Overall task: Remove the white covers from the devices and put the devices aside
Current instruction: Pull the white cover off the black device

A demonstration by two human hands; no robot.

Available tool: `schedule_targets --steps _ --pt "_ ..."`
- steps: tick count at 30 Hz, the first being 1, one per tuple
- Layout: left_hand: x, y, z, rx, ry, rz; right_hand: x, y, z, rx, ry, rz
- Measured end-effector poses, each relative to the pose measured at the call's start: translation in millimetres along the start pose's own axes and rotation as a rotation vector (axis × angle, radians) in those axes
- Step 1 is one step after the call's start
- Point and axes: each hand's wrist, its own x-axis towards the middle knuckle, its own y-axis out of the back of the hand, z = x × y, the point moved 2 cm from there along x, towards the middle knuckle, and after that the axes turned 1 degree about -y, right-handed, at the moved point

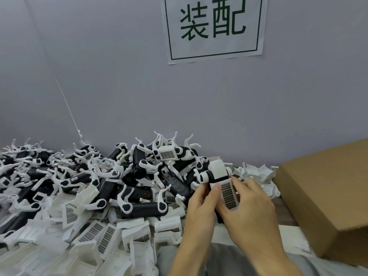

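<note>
I hold one black device with a white cover (219, 172) over the table's near right part. The cover's grid-patterned flap (229, 195) points toward me. My left hand (201, 208) grips the device from the left, thumb laid on the cover beside the flap. My right hand (251, 204) grips it from the right, fingers curled around the flap's lower end. The device's black body is mostly hidden between my palms.
A heap of black devices with white arms (139, 172) fills the table's left and middle. Loose white covers (95, 236) lie piled along the near left. More white covers (258, 172) sit behind my hands. A brown cardboard box (326, 196) stands at right.
</note>
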Motion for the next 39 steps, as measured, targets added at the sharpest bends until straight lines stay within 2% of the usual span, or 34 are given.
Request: schedule_targets --steps 4,14,22,26,30,36,39 --pt "0 0 -1 0.041 -0.028 -0.012 -1 2 -1 -0.003 -0.029 0.002" --pt "-1 5 0 0.084 -0.024 0.031 3 1 3 0.13 0.051 -0.073" --pt "3 6 1 0.023 0.026 0.08 8 1 10 0.365 0.016 -0.254" --pt "4 7 2 0.017 0.031 0.103 12 7 13 0.542 -0.041 -0.328" --pt "4 6 2 0.088 -0.017 0.058 13 9 13 0.749 -0.12 -0.381" --pt "5 6 1 0.133 0.002 0.05 13 9 14 0.852 -0.231 -0.402" --pt "4 7 2 0.037 0.052 0.08 13 11 12 0.95 -0.262 -0.39"
